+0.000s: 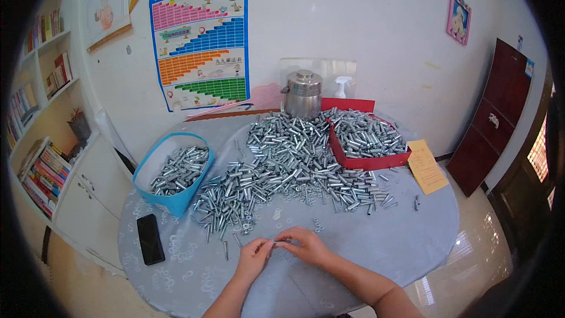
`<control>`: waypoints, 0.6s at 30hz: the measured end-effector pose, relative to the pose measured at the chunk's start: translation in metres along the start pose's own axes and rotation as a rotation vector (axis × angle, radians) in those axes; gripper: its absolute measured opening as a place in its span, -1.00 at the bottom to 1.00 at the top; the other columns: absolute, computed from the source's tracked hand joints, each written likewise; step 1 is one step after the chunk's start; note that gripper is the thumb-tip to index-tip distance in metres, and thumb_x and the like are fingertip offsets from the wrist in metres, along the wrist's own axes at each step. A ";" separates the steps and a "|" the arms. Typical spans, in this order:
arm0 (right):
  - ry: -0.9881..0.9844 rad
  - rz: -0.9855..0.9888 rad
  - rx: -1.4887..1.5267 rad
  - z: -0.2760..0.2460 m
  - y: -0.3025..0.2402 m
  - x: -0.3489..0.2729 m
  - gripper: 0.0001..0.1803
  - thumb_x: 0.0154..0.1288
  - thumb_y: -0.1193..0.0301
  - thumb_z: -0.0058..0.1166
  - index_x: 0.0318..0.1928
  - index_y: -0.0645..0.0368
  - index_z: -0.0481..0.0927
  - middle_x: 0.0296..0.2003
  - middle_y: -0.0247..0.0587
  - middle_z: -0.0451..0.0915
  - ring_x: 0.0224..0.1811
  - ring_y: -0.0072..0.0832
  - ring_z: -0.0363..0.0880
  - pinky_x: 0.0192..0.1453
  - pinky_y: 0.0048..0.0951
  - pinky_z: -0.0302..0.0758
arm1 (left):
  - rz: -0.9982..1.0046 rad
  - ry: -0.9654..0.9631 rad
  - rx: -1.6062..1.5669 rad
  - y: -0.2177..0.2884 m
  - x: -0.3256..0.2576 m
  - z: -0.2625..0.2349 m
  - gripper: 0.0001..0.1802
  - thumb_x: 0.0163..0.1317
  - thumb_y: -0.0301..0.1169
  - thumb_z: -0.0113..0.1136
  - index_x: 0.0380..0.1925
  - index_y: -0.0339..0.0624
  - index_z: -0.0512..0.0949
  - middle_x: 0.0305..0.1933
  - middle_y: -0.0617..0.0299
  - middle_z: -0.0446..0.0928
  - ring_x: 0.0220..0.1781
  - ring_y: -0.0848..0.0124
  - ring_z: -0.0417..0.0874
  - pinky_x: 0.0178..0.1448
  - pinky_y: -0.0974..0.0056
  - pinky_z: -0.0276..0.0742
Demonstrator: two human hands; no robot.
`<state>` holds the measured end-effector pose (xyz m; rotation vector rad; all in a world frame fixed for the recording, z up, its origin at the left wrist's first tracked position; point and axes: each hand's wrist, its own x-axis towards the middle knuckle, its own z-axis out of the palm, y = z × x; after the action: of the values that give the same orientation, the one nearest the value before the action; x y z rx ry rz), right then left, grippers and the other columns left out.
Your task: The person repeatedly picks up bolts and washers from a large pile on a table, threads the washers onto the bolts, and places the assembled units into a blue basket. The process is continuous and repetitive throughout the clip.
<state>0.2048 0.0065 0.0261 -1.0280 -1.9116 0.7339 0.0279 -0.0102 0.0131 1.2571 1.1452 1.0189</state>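
My left hand (254, 256) and my right hand (306, 245) meet near the front of a round table (406, 241) covered in a pale patterned cloth. Together they pinch one small silver metal sleeve (278, 241) between their fingertips. Just beyond them spreads a big heap of silver metal sleeves (288, 165), with small washers (276, 215) scattered at its near edge. A single loose sleeve (226, 251) lies left of my left hand.
A blue bag (170, 197) with sleeves sits left; a red box (368, 162) heaped with sleeves sits back right. A black phone (150, 239) lies front left. A steel pot (303, 94), spray bottle (342, 86) and yellow paper (426, 168) are there too. Bookshelves (41, 159) stand left.
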 end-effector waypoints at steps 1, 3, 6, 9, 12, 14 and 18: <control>0.053 0.035 -0.022 -0.004 -0.001 0.002 -0.80 0.08 0.41 0.12 -0.25 0.17 0.54 -0.24 -0.20 0.53 -0.18 -0.31 0.49 -0.12 -0.41 0.42 | -0.059 -0.009 -0.081 0.002 -0.001 -0.001 -0.77 0.22 -0.34 -0.01 -0.51 -0.26 0.50 -0.67 0.42 0.35 -0.63 0.67 0.25 -0.53 0.52 0.18; 0.178 0.089 -0.147 -0.016 0.004 0.006 -0.77 0.08 0.38 0.11 -0.23 0.17 0.54 -0.23 -0.18 0.53 -0.19 -0.29 0.49 -0.12 -0.39 0.41 | -0.043 0.027 -0.142 0.000 0.000 -0.001 -0.75 0.24 -0.33 -0.03 -0.50 -0.26 0.50 -0.67 0.42 0.35 -0.65 0.68 0.24 -0.56 0.54 0.15; 0.346 0.115 -0.482 -0.044 0.037 0.011 -0.73 0.06 0.34 0.10 -0.21 0.17 0.54 -0.19 -0.15 0.51 -0.16 -0.24 0.46 -0.08 -0.31 0.37 | -0.066 0.044 -0.227 0.005 0.000 -0.003 -0.74 0.25 -0.31 -0.04 -0.49 -0.26 0.49 -0.67 0.41 0.35 -0.68 0.69 0.23 -0.61 0.56 0.10; 0.346 0.118 -0.785 -0.053 0.059 0.007 -0.71 0.05 0.32 0.08 -0.21 0.20 0.54 -0.15 -0.12 0.50 -0.12 -0.20 0.43 -0.02 -0.24 0.33 | -0.067 0.029 -0.260 0.002 0.001 -0.004 -0.74 0.25 -0.30 -0.04 -0.48 -0.25 0.49 -0.67 0.41 0.36 -0.70 0.69 0.21 -0.63 0.57 0.08; 0.268 0.115 -0.852 -0.049 0.062 0.006 -0.70 0.04 0.34 0.07 -0.22 0.23 0.53 -0.19 -0.12 0.51 -0.13 -0.19 0.44 -0.04 -0.24 0.34 | -0.060 0.027 -0.261 0.002 0.000 -0.003 -0.75 0.25 -0.30 -0.04 -0.48 -0.24 0.49 -0.68 0.41 0.36 -0.70 0.69 0.22 -0.63 0.58 0.08; 0.254 0.048 -0.801 -0.047 0.063 0.006 -0.71 0.06 0.33 0.05 -0.23 0.23 0.54 -0.19 -0.10 0.51 -0.15 -0.19 0.45 -0.05 -0.26 0.35 | -0.058 0.029 -0.246 0.002 0.000 -0.002 -0.75 0.25 -0.31 -0.04 -0.48 -0.24 0.50 -0.67 0.41 0.36 -0.70 0.70 0.22 -0.63 0.58 0.08; 0.184 0.038 -0.607 -0.043 0.066 0.006 -0.75 0.03 0.39 0.05 -0.25 0.22 0.55 -0.15 -0.12 0.51 -0.17 -0.21 0.47 -0.09 -0.25 0.37 | -0.037 0.047 -0.187 0.001 0.001 -0.002 -0.76 0.24 -0.32 -0.03 -0.48 -0.24 0.50 -0.66 0.41 0.37 -0.69 0.70 0.22 -0.61 0.57 0.09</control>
<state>0.2648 0.0486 -0.0024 -1.4414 -1.9953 0.0544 0.0261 -0.0090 0.0139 1.0649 1.0784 1.1065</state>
